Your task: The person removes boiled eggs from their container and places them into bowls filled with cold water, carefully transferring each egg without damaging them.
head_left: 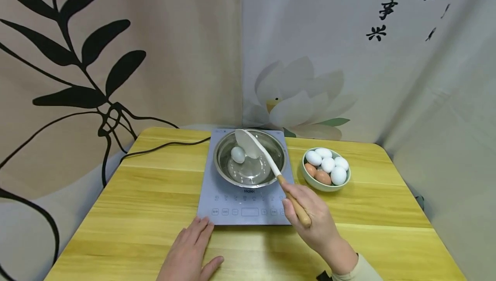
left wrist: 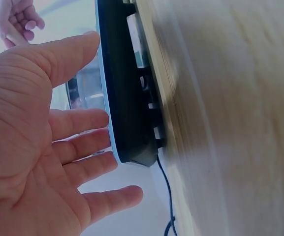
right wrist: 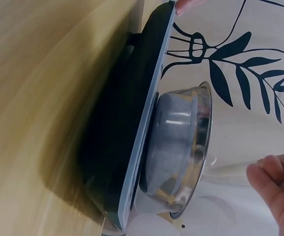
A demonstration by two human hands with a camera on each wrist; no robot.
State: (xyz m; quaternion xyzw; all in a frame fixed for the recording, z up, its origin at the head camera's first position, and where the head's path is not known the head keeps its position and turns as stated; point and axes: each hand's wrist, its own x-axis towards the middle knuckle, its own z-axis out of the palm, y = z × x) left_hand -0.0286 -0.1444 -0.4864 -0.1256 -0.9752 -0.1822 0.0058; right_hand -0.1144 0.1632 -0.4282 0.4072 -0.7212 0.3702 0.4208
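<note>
My right hand (head_left: 314, 218) grips the wooden handle of a white spatula (head_left: 267, 156). The spatula's broad head is tilted over a steel pot (head_left: 252, 182), beside a pale egg (head_left: 238, 154) in it. Clear liquid shows at the pot's bottom. Beneath the pot is a flat induction cooker (head_left: 232, 218) with a touch panel. My left hand (head_left: 190, 248) has its fingers extended, with the fingertips at the cooker's front left corner. In the left wrist view, the left palm (left wrist: 18, 137) faces the cooker's dark side (left wrist: 127, 88), thumb spread upward.
Right of the cooker, a pale green bowl (head_left: 327, 188) holds several white and brown eggs (head_left: 328, 164). A black cord (head_left: 166, 144) runs left from the cooker across the wooden table (head_left: 135, 212). Printed curtains (head_left: 193, 48) hang behind the table.
</note>
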